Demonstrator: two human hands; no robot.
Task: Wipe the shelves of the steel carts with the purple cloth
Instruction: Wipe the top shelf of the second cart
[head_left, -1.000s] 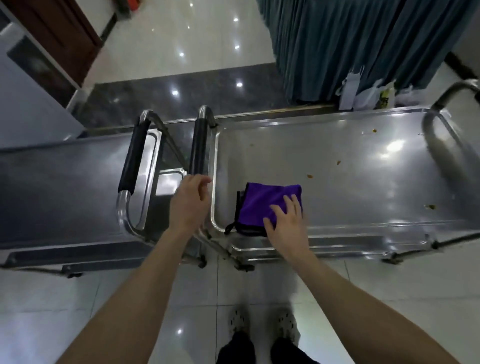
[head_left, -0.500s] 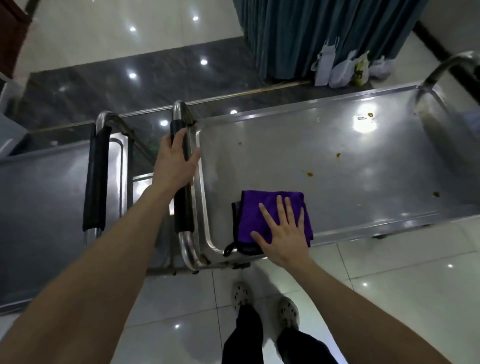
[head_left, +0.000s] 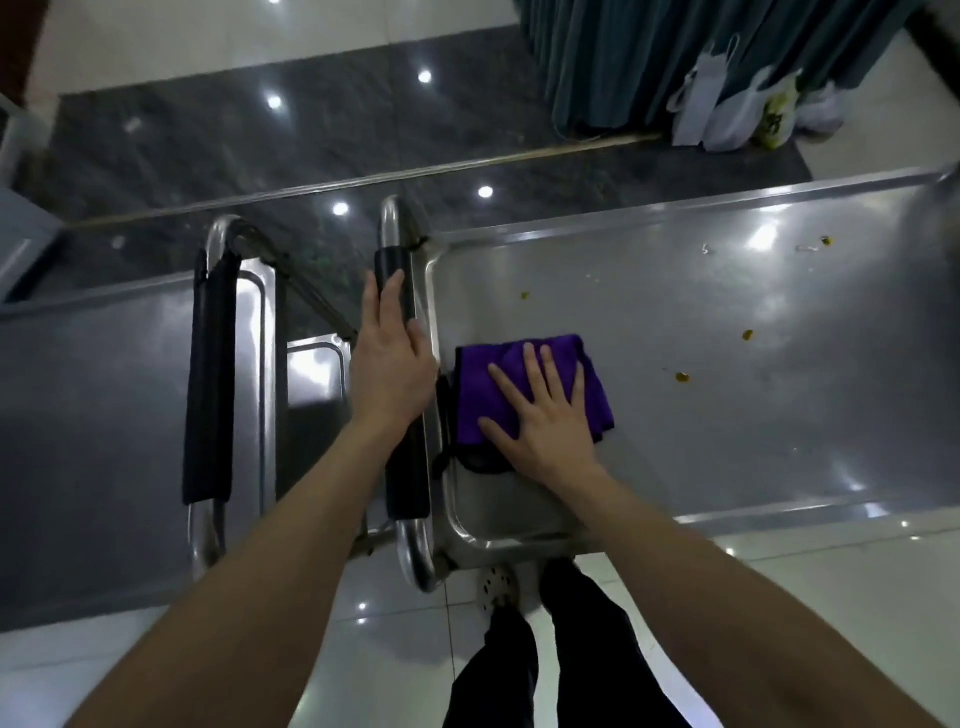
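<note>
Looking down, my left hand (head_left: 392, 358) has settled along the cart handle (head_left: 405, 483), fingers seemingly straight, not wrapped. My right hand (head_left: 540, 415) now presses flat and spread on the purple cloth (head_left: 480, 384) in the near-left corner of the shelf (head_left: 753, 441), so wiping toward the crumbs (head_left: 681, 378) can start.

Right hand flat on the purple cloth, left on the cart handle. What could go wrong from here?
Orange crumbs lie on the shelf right of the purple cloth; a flat sweep may smear them or pack them against the raised rim.
The right hand only presses with an open palm, so the folded cloth could bunch or slip out.
The left hand lies on the handle without clearly gripping; the cart might shift.
</note>
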